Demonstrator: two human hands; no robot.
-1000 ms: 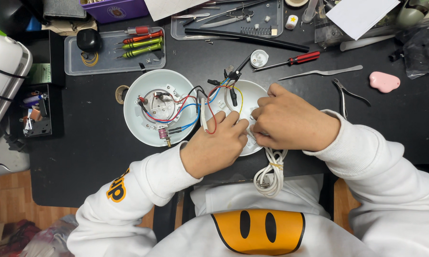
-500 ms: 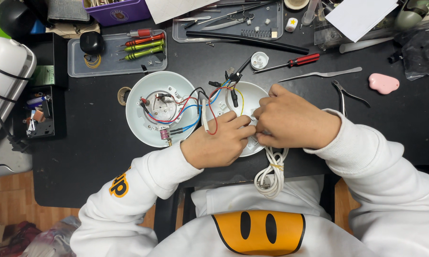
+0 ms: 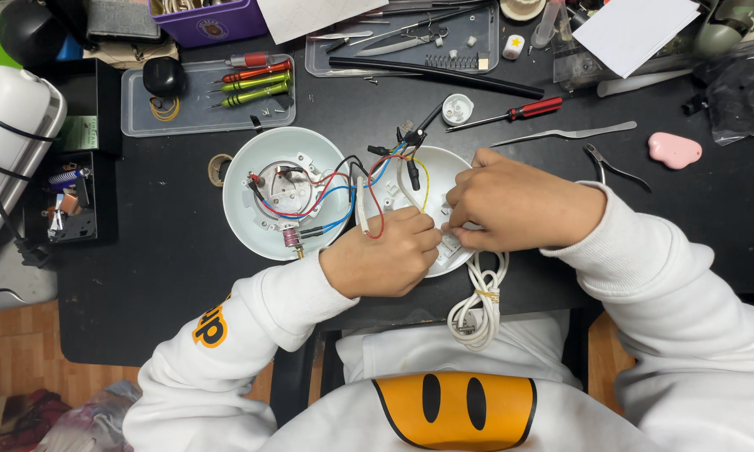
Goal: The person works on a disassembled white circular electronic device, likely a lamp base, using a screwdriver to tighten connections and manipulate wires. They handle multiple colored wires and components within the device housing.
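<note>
My left hand (image 3: 383, 258) and right hand (image 3: 511, 201) stay curled, fingertips pinching something too small to tell on the right shell (image 3: 431, 167), which lies beside the wired left shell (image 3: 256, 167), both barely moved since 0.5 s ago.

2 white round shells (image 3: 264, 172) (image 3: 444, 163), 4 screwdrivers (image 3: 256, 84), 2 clear trays (image 3: 143, 117)

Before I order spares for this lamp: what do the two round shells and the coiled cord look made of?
Left round shell and right round shell: likely moulded plastic, smooth white, slightly glossy. Coiled cord: white, flexible, probably rubbery plastic sheath, bending softly.
</note>
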